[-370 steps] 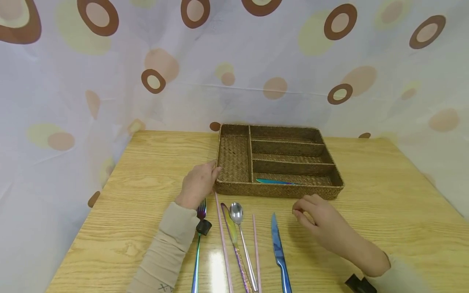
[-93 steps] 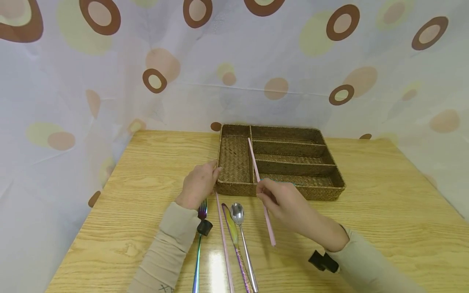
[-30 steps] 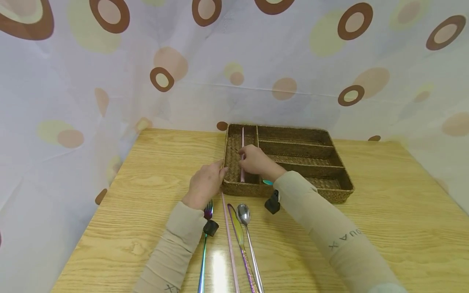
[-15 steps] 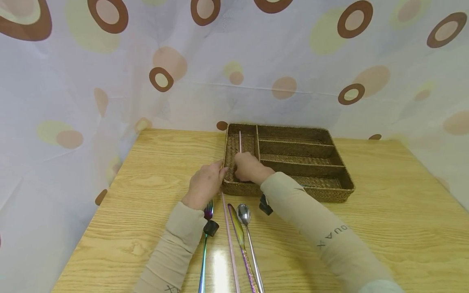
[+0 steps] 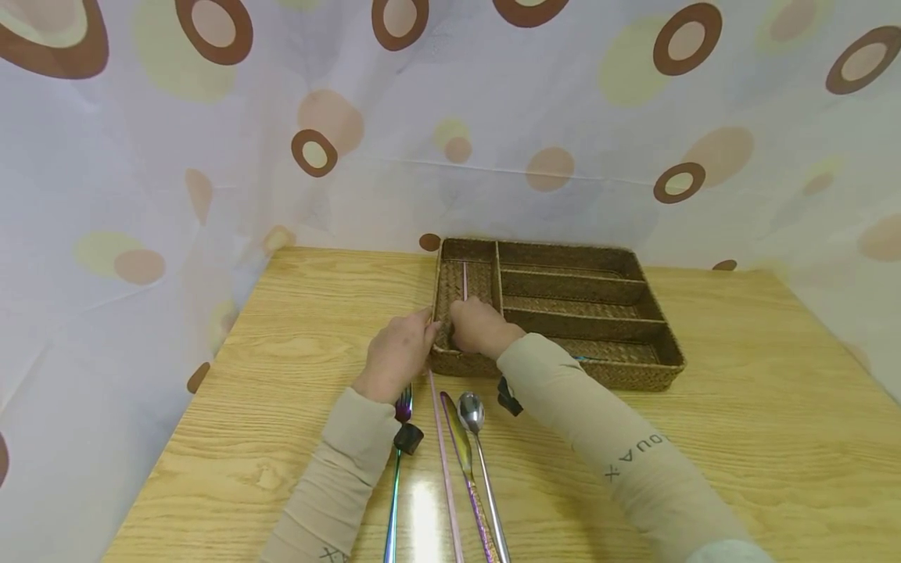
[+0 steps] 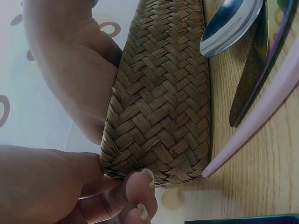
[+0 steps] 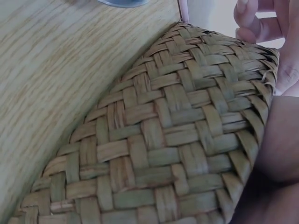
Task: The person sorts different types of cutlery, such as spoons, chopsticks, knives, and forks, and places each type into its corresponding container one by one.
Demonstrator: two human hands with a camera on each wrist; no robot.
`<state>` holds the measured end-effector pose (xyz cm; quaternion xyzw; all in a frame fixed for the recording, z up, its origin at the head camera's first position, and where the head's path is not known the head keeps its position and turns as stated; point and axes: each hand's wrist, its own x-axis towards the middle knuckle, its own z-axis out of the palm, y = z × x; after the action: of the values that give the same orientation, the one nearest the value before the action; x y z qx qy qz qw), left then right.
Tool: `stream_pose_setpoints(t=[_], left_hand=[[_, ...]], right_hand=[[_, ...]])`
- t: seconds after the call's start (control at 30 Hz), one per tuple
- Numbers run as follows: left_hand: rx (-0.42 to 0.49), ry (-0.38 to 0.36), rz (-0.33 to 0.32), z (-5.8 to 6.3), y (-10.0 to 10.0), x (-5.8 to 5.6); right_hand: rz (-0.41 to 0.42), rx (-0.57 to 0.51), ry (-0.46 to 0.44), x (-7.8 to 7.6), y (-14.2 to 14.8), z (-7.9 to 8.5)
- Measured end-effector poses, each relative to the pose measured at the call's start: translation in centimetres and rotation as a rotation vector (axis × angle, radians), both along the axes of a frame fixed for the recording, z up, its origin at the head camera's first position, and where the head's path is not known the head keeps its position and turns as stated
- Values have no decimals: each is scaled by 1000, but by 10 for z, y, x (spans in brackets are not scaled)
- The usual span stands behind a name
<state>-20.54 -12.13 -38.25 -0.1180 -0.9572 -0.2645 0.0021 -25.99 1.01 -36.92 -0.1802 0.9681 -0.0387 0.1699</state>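
Two hands at work on 1 woven tray, which sits toward the rear of the wood-grain table. L. hand: clamped on the tray's front L corner, thumb at rim, other fingers curled outside, per L wrist view. R. hand: down inside the L compt., knuckles uppermost; fingertips hidden by hand and tray wall, so cannot tell whether they are together or apart, or gripping.

Inner chopstick, pink: in same compt., lengthwise, far end showing beyond R. hand; remainder covered by it. Front R compt. shows a blue strip, mostly behind the R sleeve.

On table, nearer the person, L to R: fork, partly under L wrist; outer chopstick, also pink, tip by base of tray's front L corner; knife, serrated, gold/purple; spoon, silver, bowl just beside knife blade. Handles point twd. person, near ends cut off by frame edge.

Backdrop: pale cloth w/ brown, peach & yellow-green spots. Both sleeves beige, dark lettering.
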Motion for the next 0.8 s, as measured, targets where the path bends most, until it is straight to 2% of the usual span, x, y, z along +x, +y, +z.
stream_pose_setpoints(t=[0.17,0.33,0.43,0.5,0.67,0.8], left_hand=[[4,6,-1,0,0,1],[-4,13,6,-1,0,1],[-15,9,9,-1,1,1],[-21,16,5,-1,1,1],[-22,46,-4,-1,1,1],[-16,47,-3,-2,0,1]], right_hand=[[-12,-23,9,3,2,-1],[42,-53,98,10,6,1],[98,-88,197,18,10,5],[156,-129,298,25,14,6],[352,-309,552,47,26,11],[424,-409,604,66,33,14]])
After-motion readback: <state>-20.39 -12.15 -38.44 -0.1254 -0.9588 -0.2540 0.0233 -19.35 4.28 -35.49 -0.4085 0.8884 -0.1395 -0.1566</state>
